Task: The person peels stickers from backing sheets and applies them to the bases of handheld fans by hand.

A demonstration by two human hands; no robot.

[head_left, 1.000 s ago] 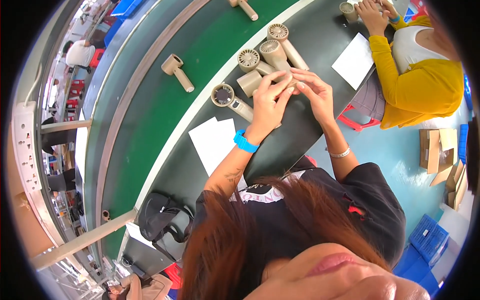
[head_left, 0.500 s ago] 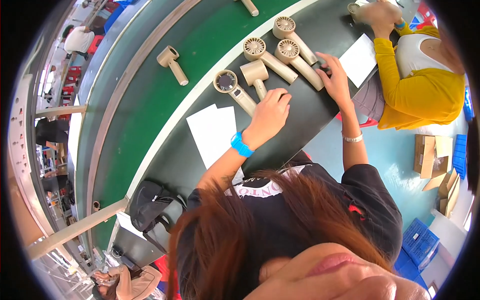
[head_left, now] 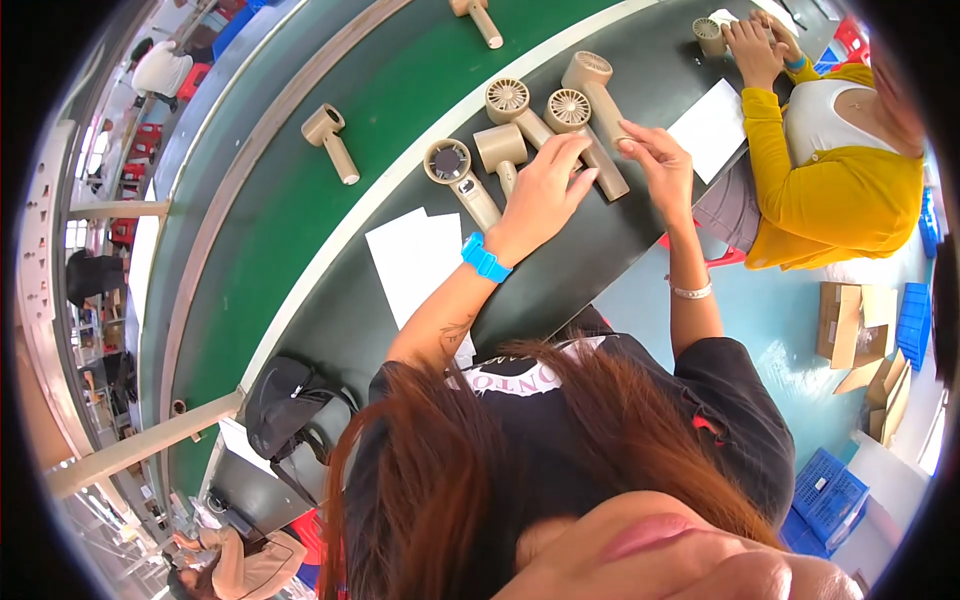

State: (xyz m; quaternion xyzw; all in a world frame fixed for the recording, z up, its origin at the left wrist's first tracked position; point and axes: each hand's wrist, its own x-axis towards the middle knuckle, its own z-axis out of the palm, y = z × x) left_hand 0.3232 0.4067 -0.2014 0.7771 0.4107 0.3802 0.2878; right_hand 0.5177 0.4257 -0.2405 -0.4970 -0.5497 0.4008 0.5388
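A lone beige plastic handheld fan (head_left: 330,140) lay on the green conveyor belt (head_left: 300,230) at the left, well apart from the cluster farther right, while a black backpack (head_left: 285,415) sat low at the near edge of the dark desk (head_left: 560,280). Two white paper sheets (head_left: 415,265) lay flat on the desk just left of the person's left forearm, which wore a bright blue wristband (head_left: 485,258). Above the sheets, a beige fan with a dark round face (head_left: 455,175) lay with its handle pointing toward the person, and a beige fan seen from the back (head_left: 500,155) lay just beside it. The left hand (head_left: 545,195) rested over the handles of the cluster, its fingers (head_left: 570,155) loosely spread and laid on the beige fan with a ribbed front grille (head_left: 585,140) rather than clamped around it. A second grilled beige fan (head_left: 515,105) and a beige fan lying with its head farthest up the desk (head_left: 595,85) lay touching in the same group. The right hand (head_left: 660,165) hovered at the handle end of that group, fingers (head_left: 635,140) apart and lightly curled, fingertips at the fan handle. Farther right lay a white card (head_left: 712,128), and a co-worker in a yellow sleeve (head_left: 800,200) handled another beige fan (head_left: 712,35) near the top edge. Folded brown cardboard boxes (head_left: 850,330) and blue plastic crates (head_left: 830,490) stood on the floor at the right.
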